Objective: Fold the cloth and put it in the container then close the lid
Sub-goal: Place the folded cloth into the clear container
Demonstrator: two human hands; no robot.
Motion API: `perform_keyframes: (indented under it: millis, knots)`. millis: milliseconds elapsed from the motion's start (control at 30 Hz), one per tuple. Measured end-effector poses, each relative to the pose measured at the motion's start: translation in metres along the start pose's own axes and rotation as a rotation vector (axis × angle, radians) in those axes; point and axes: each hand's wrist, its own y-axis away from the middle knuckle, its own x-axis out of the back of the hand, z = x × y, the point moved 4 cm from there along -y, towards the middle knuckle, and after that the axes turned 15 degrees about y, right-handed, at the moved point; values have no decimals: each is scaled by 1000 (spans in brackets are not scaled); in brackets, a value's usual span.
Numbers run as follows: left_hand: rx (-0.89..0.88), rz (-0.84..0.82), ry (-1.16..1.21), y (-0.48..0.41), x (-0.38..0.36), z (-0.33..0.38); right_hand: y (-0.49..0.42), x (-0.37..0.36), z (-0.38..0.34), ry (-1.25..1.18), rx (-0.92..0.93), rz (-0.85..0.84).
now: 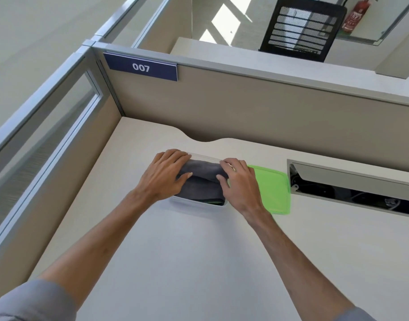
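Note:
A folded dark grey cloth [202,181] lies inside a clear plastic container [200,203] on the white desk. My left hand [167,173] rests on the cloth's left side, its thumb pressing into the fold. On the cloth's right side my right hand [239,181] presses down with its fingers over the far rim. The green lid [275,191] lies flat on the desk just right of the container, partly under my right hand.
An open cable trough [351,184] is sunk into the desk at the right. Beige cubicle walls [245,112] close off the back and left, with a "007" sign [140,67]. The white desk [198,262] stretches toward me.

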Motion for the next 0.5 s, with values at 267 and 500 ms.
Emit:
perform_keyframes:
  millis: [267, 500]
  knots:
    - [-119, 250, 163, 22, -18, 84, 92, 8, 84, 19, -285, 22]
    - [-348, -7, 133, 44, -100, 161, 133, -1, 114, 111, -222, -35]
